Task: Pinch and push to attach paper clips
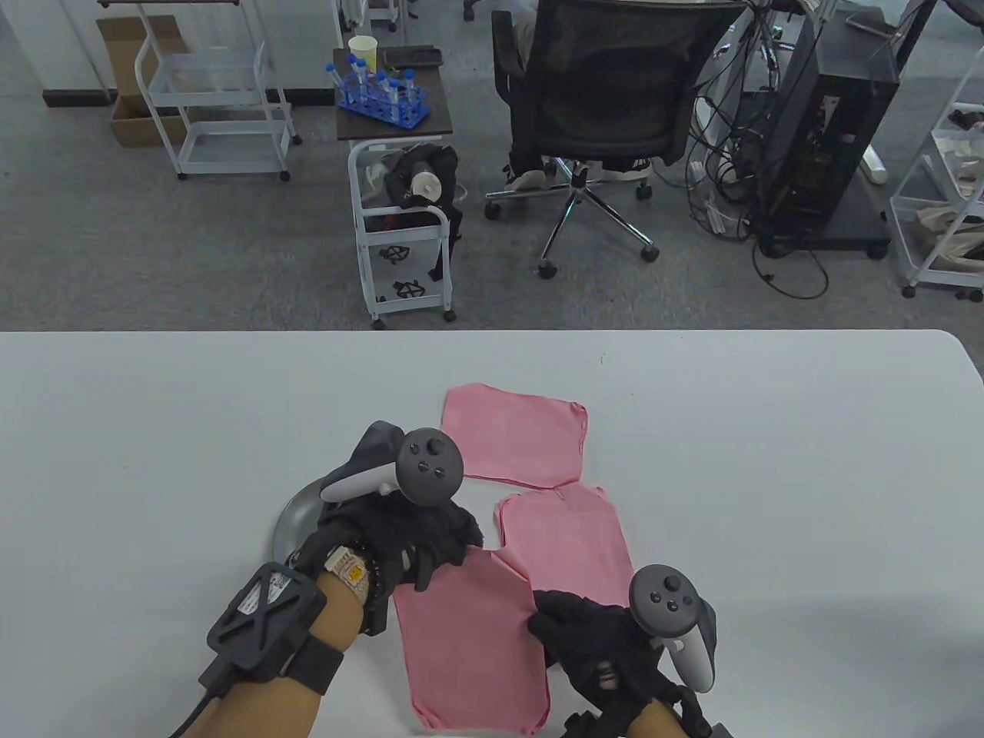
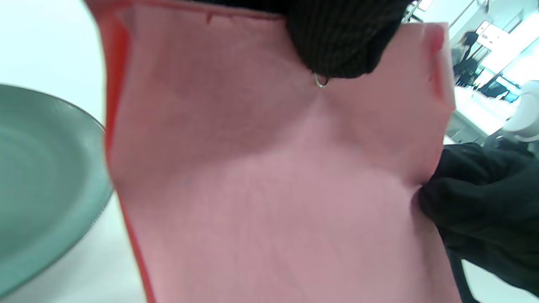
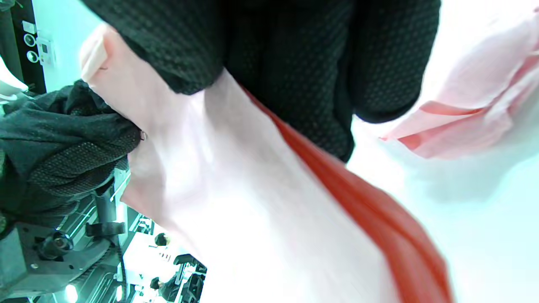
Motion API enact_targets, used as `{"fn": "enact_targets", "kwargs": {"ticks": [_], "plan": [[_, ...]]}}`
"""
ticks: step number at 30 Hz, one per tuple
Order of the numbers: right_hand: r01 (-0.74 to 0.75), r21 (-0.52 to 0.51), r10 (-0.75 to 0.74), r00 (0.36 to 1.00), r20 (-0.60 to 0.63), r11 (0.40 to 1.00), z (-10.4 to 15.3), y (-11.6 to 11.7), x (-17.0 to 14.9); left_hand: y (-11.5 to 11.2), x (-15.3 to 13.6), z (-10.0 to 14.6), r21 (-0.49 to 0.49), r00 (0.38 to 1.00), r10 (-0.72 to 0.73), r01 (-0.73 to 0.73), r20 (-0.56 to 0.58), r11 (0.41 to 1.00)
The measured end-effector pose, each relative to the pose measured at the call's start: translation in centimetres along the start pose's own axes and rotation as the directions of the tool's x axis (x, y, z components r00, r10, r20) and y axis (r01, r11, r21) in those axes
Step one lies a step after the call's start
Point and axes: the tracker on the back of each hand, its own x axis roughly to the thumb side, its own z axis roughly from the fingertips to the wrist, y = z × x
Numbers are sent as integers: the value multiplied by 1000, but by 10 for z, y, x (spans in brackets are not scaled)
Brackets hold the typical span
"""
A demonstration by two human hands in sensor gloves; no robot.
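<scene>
A pink paper stack [image 1: 473, 642] lies near the table's front edge. My left hand [image 1: 430, 546] pinches its top edge, with a metal paper clip [image 2: 321, 81] showing under my fingertips [image 2: 341, 46] in the left wrist view. The clip also shows in the right wrist view [image 3: 143, 135]. My right hand [image 1: 573, 623] grips the stack's right edge; its fingers [image 3: 269, 54] lie over the paper [image 3: 236, 202]. Two other pink stacks lie beyond, one in the middle [image 1: 565, 550] and one farther back [image 1: 519, 444].
A round grey metal dish [image 1: 296, 519] sits on the white table [image 1: 154, 446] under my left wrist, also in the left wrist view [image 2: 38, 181]. An office chair [image 1: 607, 108] and carts stand on the floor beyond the far edge.
</scene>
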Motion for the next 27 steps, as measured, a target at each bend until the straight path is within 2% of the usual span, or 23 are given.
{"fn": "enact_targets", "kwargs": {"ticks": [4, 6, 8, 9, 10, 11, 13, 15, 17, 19, 22, 25, 27], "plan": [[-33, -44, 34, 999, 11, 998, 2, -7, 4, -8, -12, 14, 61, 998, 52, -50, -24, 997], [-43, -108, 46, 999, 26, 993, 6, -24, 10, -11, -21, 34, 221, 997, 71, -72, 9, 973], [-41, -222, 45, 999, 12, 974, 7, -57, 15, -22, -35, 64, 456, 988, 121, -154, 99, 877], [-40, -231, 35, 999, -25, 972, 4, -72, 15, -29, -43, 76, 539, 976, 164, -214, 141, 815], [-46, -200, 32, 997, -72, 979, 0, -85, 14, -36, -51, 84, 573, 961, 216, -275, 170, 772], [-71, -148, 52, 990, -129, 986, -7, -101, 13, -44, -61, 90, 579, 936, 287, -351, 203, 736], [-127, -120, 94, 964, -250, 985, -21, -119, 8, -58, -79, 91, 528, 876, 412, -480, 250, 701], [-147, -84, 107, 927, -358, 986, -39, -129, -3, -72, -96, 87, 458, 801, 522, -598, 295, 658], [-145, -56, 109, 900, -422, 988, -50, -128, -13, -80, -105, 85, 450, 760, 581, -645, 292, 617], [-173, -62, 123, 868, -481, 983, -59, -123, -23, -82, -109, 86, 434, 763, 585, -642, 275, 633], [-289, -46, 218, 810, -544, 956, -74, -115, -31, -79, -111, 87, 463, 805, 536, -588, 254, 664], [-461, -73, 335, 735, -590, 884, -83, -107, -31, -78, -110, 84, 426, 801, 529, -597, 280, 680], [-584, -44, 440, 657, -612, 811, -89, -99, -31, -78, -110, 83, 405, 785, 548, -619, 290, 673]]}}
